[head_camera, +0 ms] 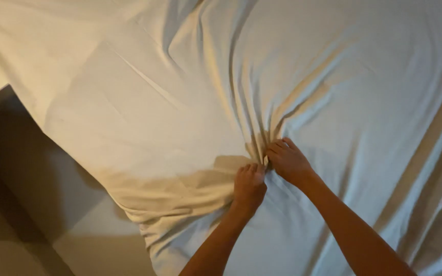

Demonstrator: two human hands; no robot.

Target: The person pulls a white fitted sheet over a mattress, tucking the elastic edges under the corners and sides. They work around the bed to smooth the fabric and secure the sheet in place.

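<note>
My left hand [249, 185]: fingers curled, pinching sheet fold. My right hand [287, 161]: clenched, gripping bunched fabric beside it. Items: one white sheet [180, 92], spread over bed, creases radiating from grip; two hands.

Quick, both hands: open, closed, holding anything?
Left hand: closed, fingers curled, gripping a bunched fold of the white cotton bedsheet.
Right hand: closed, pinching the same gathered fold beside the left hand.
</note>
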